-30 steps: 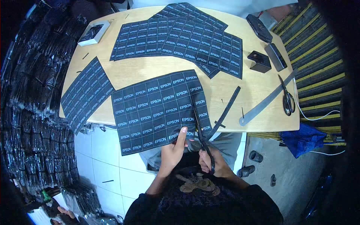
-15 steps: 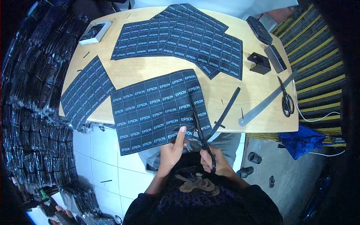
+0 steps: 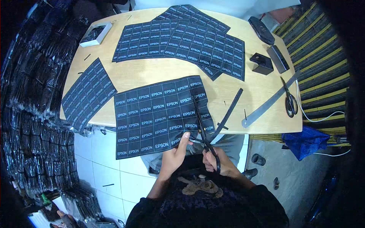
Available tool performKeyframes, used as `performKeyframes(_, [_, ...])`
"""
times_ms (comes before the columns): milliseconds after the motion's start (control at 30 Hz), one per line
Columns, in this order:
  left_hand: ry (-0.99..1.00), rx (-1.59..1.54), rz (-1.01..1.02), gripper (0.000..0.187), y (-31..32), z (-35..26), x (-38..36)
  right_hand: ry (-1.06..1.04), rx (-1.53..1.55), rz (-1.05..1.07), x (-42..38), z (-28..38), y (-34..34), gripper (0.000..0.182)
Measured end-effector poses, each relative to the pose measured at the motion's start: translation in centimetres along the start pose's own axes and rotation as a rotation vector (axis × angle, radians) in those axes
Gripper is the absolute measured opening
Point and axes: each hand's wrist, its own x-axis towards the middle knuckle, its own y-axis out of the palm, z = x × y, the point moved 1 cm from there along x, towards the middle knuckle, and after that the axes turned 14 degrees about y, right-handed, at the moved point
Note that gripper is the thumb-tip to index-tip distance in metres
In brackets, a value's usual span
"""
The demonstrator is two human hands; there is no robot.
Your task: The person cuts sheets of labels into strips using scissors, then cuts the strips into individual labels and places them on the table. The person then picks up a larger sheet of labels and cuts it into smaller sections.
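Note:
A black sheet [image 3: 152, 114] printed with a grid of EPSON labels lies partly on the table and hangs over its front edge. My left hand [image 3: 174, 157] grips the sheet's near edge, thumb on top and fingers hidden beneath. In my right hand [image 3: 220, 162] are black scissors [image 3: 201, 125], their blades pointing away from me along the sheet's right part. The upper blade lies over the printed face; the lower blade is mostly hidden. Right of the scissors, a thin black strip [image 3: 232, 108] rests on the table.
More EPSON sheets [image 3: 205, 43] overlap at the back, and another sheet [image 3: 89, 95] lies left. On the right are a metal ruler [image 3: 268, 100], second scissors [image 3: 291, 102], dark blocks [image 3: 261, 63] and a black case [image 3: 261, 30]. A white box [image 3: 96, 34] sits back left. Another person's hand [image 3: 65, 218] shows bottom left.
The sheet has turned slightly, its far right corner shifting right and its near left corner left and down. Both hands keep their hold, and the scissors stay nearly in place.

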Motion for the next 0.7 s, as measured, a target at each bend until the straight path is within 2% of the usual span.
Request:
performKeyframes(233, [0.016, 0.051, -0.003, 0.015, -0.2, -0.4, -0.1, 0.040, 0.041, 0.001, 0.1, 0.4, 0.4, 0.027])
performKeyframes(300, [0.017, 0.048, -0.004, 0.016, -0.3, -0.3, -0.2, 0.034, -0.018, -0.087, -0.1, 0.8, 1.1, 0.027])
performKeyframes(500, [0.012, 0.002, -0.026, 0.016, -0.1, -0.4, -0.1, 0.061, 0.020, -0.113, -0.3, 1.0, 1.4, 0.026])
performKeyframes(700, [0.012, 0.046, -0.016, 0.015, -0.2, -0.7, -0.2, 0.019, -0.047, -0.127, -0.4, 1.2, 1.5, 0.026])
